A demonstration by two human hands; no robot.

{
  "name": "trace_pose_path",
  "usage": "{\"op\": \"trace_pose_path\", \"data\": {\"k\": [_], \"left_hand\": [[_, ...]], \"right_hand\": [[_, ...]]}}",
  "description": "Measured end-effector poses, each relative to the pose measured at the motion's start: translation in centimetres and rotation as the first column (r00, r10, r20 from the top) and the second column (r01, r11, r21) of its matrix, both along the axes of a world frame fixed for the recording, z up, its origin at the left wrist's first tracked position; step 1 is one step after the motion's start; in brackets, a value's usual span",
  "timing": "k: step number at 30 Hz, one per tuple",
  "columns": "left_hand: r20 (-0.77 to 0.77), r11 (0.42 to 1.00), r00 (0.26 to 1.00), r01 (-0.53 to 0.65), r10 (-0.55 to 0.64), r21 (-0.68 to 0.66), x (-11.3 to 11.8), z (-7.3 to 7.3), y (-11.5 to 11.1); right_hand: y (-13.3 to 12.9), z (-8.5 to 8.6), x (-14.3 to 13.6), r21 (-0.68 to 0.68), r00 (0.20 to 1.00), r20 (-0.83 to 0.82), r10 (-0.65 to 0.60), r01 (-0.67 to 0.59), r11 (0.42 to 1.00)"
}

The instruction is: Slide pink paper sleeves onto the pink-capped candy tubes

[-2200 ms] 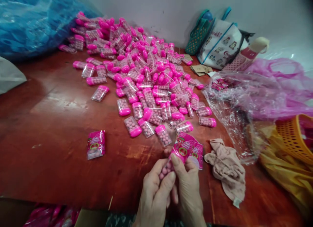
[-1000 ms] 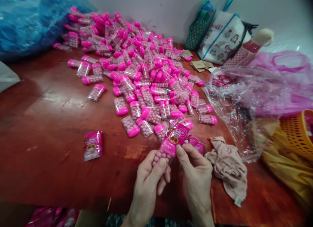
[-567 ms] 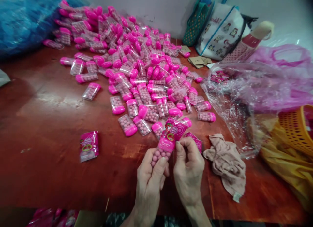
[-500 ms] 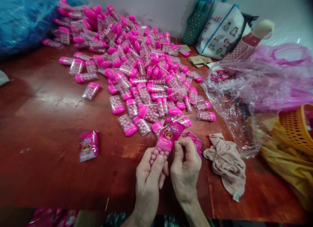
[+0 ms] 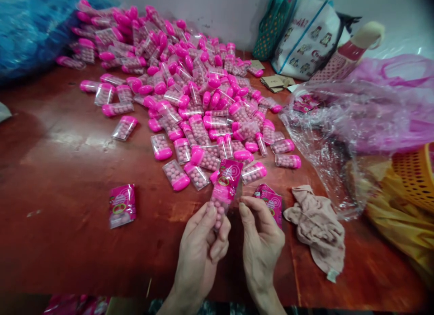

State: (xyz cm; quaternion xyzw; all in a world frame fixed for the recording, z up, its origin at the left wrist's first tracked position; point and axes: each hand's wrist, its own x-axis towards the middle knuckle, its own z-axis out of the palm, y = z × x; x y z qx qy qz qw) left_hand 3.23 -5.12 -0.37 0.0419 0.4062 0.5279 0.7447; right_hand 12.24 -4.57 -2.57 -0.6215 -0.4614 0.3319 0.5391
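My left hand [image 5: 203,240] is closed on a clear candy container [image 5: 219,215] of pink balls, with a printed pink sleeve [image 5: 228,179] over its upper part. Just right of it, my right hand [image 5: 261,242] has thumb and forefinger pinched near the sleeve's edge; whether anything is between the tips is too small to tell. Flat pink sleeves [image 5: 274,204] lie behind my right hand. One container in a printed sleeve [image 5: 122,206] lies apart on the left. Beyond my hands spreads a large pile of pink-capped containers [image 5: 200,125].
On the brown table [image 5: 68,170], a crumpled cloth [image 5: 318,229] lies to the right. Farther right are clear plastic [image 5: 325,148], a pink bag [image 5: 400,107] and an orange basket [image 5: 413,179]. A blue bag [image 5: 34,35] fills the back left; a white bag [image 5: 307,39] stands behind.
The sleeved container in my left hand has turned more upright and shifted slightly left. My right hand has come away from the sleeve, leaving a small gap.
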Motion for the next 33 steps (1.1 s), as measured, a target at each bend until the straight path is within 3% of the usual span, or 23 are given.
{"op": "trace_pose_path", "data": {"k": [6,16,33], "left_hand": [[0.029,0.999,0.999,0.036,-0.037,0.027,-0.1,-0.1,-0.1],[0.003,0.994,0.994,0.108,-0.108,0.008,-0.4,-0.3,0.1],[0.020,0.995,0.994,0.104,-0.104,0.005,0.2,-0.3,-0.1]], "right_hand": [[0.2,0.7,0.4,0.180,0.969,0.228,0.100,-0.143,0.973],[0.7,1.3,0.8,0.313,0.843,0.534,0.065,-0.268,0.911],[0.8,0.2,0.2,0.330,0.830,0.558,-0.007,-0.214,0.919]]}}
